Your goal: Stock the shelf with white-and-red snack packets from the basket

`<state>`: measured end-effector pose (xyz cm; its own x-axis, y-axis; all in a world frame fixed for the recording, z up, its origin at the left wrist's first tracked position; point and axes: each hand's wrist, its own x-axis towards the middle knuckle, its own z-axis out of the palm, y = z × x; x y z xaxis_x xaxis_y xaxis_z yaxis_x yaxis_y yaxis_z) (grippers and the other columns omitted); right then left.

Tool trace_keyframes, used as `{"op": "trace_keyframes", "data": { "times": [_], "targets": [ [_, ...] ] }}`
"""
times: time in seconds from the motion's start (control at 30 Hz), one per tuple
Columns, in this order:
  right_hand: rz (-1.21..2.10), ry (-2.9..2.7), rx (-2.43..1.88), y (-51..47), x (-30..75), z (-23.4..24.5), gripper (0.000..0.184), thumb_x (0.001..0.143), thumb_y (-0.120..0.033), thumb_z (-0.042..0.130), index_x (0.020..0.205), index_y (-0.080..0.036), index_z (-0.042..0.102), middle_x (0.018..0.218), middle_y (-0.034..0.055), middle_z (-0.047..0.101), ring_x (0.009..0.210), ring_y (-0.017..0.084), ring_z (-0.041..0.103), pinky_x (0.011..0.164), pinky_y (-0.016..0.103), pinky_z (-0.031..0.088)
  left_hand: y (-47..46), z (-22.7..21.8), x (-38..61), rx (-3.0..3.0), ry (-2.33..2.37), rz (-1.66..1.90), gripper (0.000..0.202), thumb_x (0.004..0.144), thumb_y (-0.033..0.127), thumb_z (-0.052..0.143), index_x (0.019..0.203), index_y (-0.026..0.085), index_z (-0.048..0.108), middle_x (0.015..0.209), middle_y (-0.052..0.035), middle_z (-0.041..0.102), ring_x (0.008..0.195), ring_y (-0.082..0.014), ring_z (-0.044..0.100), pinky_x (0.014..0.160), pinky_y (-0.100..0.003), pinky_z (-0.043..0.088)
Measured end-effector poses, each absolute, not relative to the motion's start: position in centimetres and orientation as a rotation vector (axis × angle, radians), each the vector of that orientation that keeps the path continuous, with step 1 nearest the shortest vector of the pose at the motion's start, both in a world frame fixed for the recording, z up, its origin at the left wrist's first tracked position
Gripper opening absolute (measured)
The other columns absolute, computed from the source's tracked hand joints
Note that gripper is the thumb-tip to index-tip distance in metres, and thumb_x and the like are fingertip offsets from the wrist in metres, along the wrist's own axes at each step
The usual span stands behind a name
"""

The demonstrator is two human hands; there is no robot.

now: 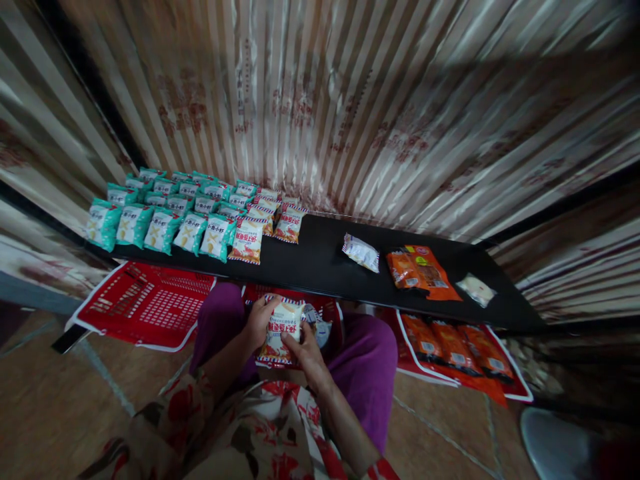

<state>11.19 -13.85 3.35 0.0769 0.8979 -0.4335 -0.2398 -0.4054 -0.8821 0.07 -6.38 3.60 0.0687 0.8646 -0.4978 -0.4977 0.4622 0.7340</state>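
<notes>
Low over my lap, a white and orange snack bag (283, 325) with striped edges is held between both hands. My left hand (260, 321) grips its left side, fingers closed round the edge. On its lower right side my right hand (303, 347) is closed, the thumb lying across the front. Behind the bag, a red basket (336, 320) between my knees holds a silvery-blue packet (320, 327), partly hidden. Matching striped snack bags (247, 240) stand in short rows on the black table (320, 260), beside several rows of teal and white snack bags (163, 230).
On the table's right lie a white-purple packet (361, 252), orange packets (420, 272) and a clear packet (477, 290). Below, a red basket (145, 303) sits left; another basket (520, 393) with orange packets (457, 347) sits right. A striped curtain (320, 100) hangs behind.
</notes>
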Motion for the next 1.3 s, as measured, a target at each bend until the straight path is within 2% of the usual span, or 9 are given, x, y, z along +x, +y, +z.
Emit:
{"op": "trace_keyframes", "data": {
  "times": [0.17,0.43,0.63,0.87,1.0,1.3],
  "targets": [
    [1.540,-0.773,-1.382,-13.6,11.3,3.5,0.057,0.065,-0.043,0.073,0.112,-0.020,0.051,0.095,0.0055,0.069,0.081,0.022,0.067,0.078,0.040,0.053,-6.0,3.3,0.1,0.366,1.068,1.078,0.037,0.052,0.035,0.078,0.075,0.015,0.056,0.057,0.0009,0.064,0.052,-0.0160,0.062,0.055,-0.027,0.048],
    [1.471,-0.879,-1.439,-12.8,11.6,4.0,0.050,0.064,-0.045,0.073,0.104,-0.019,0.058,0.089,0.0045,0.070,0.078,0.022,0.066,0.072,0.037,0.053,-5.3,3.6,-0.2,0.342,0.992,1.075,0.034,0.055,0.031,0.079,0.075,0.015,0.056,0.060,0.0012,0.064,0.056,-0.0155,0.063,0.057,-0.026,0.048],
    [1.473,-0.823,-1.423,-12.2,12.1,4.3,0.049,0.063,-0.043,0.073,0.104,-0.019,0.059,0.088,0.0040,0.071,0.073,0.022,0.066,0.069,0.036,0.053,-5.6,4.3,-0.4,0.374,0.874,1.011,0.037,0.060,0.040,0.077,0.080,0.013,0.060,0.074,-0.0047,0.069,0.068,-0.0184,0.066,0.063,-0.026,0.049],
    [1.394,-0.703,-1.439,-10.9,12.0,4.7,0.049,0.060,-0.045,0.074,0.100,-0.020,0.059,0.086,0.0032,0.071,0.073,0.021,0.066,0.070,0.035,0.052,-6.3,3.9,-0.4,0.463,0.897,0.969,0.045,0.059,0.046,0.077,0.086,0.012,0.065,0.080,-0.0058,0.070,0.073,-0.0185,0.065,0.066,-0.026,0.048],
    [1.321,-0.658,-1.462,-9.8,12.0,4.9,0.048,0.059,-0.044,0.074,0.098,-0.020,0.060,0.082,0.0028,0.071,0.070,0.021,0.065,0.069,0.034,0.052,-6.6,3.1,-0.2,0.540,0.928,0.990,0.045,0.059,0.043,0.078,0.089,0.012,0.067,0.084,-0.0061,0.070,0.074,-0.0180,0.065,0.071,-0.028,0.048],
    [1.248,-0.705,-1.473,-7.8,12.6,5.0,0.042,0.062,-0.044,0.072,0.095,-0.021,0.061,0.081,0.0022,0.071,0.070,0.020,0.065,0.069,0.034,0.051,-6.2,2.4,-0.5,0.706,0.840,0.980,0.052,0.061,0.028,0.076,0.109,0.013,0.062,0.112,-0.0112,0.066,0.104,-0.0249,0.060,0.091,-0.035,0.044]
  ]
}}
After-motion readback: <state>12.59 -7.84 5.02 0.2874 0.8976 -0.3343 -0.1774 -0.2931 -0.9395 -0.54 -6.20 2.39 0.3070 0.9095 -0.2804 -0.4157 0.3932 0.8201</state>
